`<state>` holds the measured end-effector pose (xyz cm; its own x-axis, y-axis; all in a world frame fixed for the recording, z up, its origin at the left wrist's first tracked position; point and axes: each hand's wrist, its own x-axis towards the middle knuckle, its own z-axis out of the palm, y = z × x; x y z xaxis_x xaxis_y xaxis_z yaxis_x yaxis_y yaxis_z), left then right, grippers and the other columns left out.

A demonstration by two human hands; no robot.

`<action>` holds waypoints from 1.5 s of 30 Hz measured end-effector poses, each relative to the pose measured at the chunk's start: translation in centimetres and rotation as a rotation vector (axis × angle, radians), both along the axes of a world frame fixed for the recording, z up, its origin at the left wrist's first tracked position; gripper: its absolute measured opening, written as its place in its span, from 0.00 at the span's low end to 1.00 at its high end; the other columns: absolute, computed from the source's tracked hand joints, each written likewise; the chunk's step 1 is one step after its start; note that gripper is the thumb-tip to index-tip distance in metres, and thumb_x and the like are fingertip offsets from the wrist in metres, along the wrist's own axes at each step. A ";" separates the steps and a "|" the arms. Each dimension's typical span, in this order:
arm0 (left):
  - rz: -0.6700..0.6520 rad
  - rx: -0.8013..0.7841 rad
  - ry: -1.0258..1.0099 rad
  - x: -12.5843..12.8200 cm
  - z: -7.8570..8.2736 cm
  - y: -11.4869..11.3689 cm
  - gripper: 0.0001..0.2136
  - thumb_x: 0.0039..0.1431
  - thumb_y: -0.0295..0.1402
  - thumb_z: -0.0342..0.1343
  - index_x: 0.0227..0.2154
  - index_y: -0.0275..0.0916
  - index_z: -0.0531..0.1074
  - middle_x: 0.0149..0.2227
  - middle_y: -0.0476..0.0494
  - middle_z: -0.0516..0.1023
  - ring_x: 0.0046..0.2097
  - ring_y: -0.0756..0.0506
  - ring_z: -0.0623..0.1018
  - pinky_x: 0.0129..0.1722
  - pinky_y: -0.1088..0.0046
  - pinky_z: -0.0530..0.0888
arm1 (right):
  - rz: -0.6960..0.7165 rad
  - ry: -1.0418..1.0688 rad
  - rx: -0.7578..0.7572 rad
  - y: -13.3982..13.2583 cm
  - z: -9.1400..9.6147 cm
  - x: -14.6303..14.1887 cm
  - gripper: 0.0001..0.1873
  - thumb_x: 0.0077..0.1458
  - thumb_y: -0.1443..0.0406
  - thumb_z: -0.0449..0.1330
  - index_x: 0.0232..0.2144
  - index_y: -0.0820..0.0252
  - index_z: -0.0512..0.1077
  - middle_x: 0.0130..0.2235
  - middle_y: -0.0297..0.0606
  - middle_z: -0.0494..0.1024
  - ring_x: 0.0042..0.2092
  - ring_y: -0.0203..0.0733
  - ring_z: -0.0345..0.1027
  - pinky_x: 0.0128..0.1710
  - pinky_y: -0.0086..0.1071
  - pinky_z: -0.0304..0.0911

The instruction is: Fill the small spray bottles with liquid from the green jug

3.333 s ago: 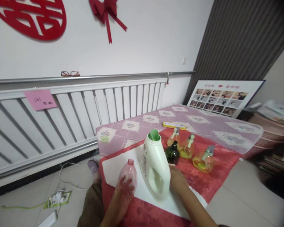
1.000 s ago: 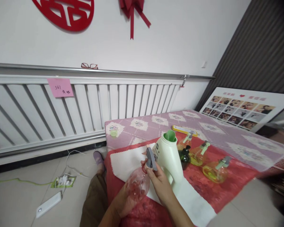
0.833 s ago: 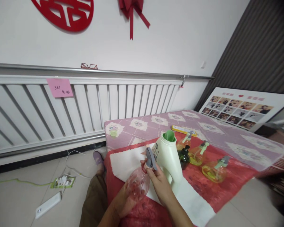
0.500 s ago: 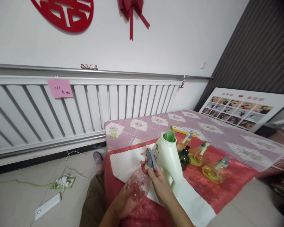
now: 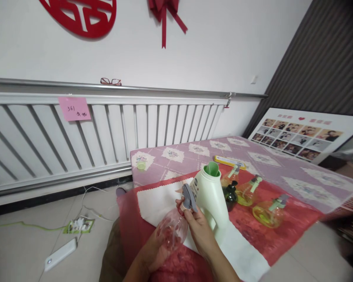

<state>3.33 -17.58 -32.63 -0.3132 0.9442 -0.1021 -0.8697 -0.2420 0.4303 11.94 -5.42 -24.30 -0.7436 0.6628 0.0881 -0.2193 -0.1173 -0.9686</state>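
A clear pinkish spray bottle (image 5: 173, 229) lies tilted between my hands, its grey trigger head (image 5: 189, 197) at the neck. My left hand (image 5: 153, 248) is wrapped round the bottle's body from below. At the neck, the fingers of my right hand (image 5: 192, 221) close round the trigger head. Just beyond my right hand stands a large pale green jug (image 5: 213, 196), uncapped, with a green spout (image 5: 211, 169) in its mouth. Whether any liquid is in the held bottle I cannot tell.
Right of the jug stand a dark green bottle (image 5: 231, 196) and several spray bottles with yellow liquid, one at the right (image 5: 267, 215). Under them lie a white cloth (image 5: 241, 250) and a red cloth (image 5: 300, 211). A small green cap (image 5: 141, 165) sits far left, a yellow-edged box (image 5: 229, 162) behind.
Both hands keep their hold on the spray bottle, with hardly any shift. The red cloth's left edge now spreads further left over the leg.
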 end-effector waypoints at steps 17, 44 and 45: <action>0.051 0.045 0.048 0.0 -0.9 0.1 0.26 0.44 0.37 0.69 0.48 0.49 0.71 0.55 0.45 0.70 0.59 0.40 0.67 0.59 0.60 0.61 | -0.122 -0.138 0.135 -0.6 1.2 -0.2 0.27 0.47 0.49 0.63 0.46 0.55 0.73 0.46 0.42 0.80 0.50 0.50 0.72 0.54 0.46 0.62; 0.144 -0.013 0.101 0.6 -0.1 0.3 0.32 0.29 0.37 0.75 0.44 0.51 0.74 0.48 0.48 0.74 0.46 0.46 0.74 0.51 0.66 0.67 | 0.074 -0.207 0.294 1.0 4.2 1.9 0.19 0.51 0.52 0.62 0.44 0.54 0.75 0.47 0.41 0.78 0.51 0.51 0.69 0.54 0.46 0.60; 0.136 -0.016 0.107 0.6 -0.1 0.2 0.32 0.30 0.37 0.75 0.44 0.51 0.74 0.47 0.48 0.74 0.44 0.46 0.75 0.50 0.66 0.68 | 0.084 -0.209 0.296 1.0 4.3 1.9 0.19 0.51 0.53 0.62 0.44 0.54 0.75 0.47 0.40 0.78 0.51 0.51 0.69 0.54 0.45 0.61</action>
<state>3.94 -17.36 -32.76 -0.4481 0.8908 -0.0759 -0.7783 -0.3469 0.5233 13.80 -4.40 -20.01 -0.8164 0.5674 0.1077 -0.0150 0.1656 -0.9861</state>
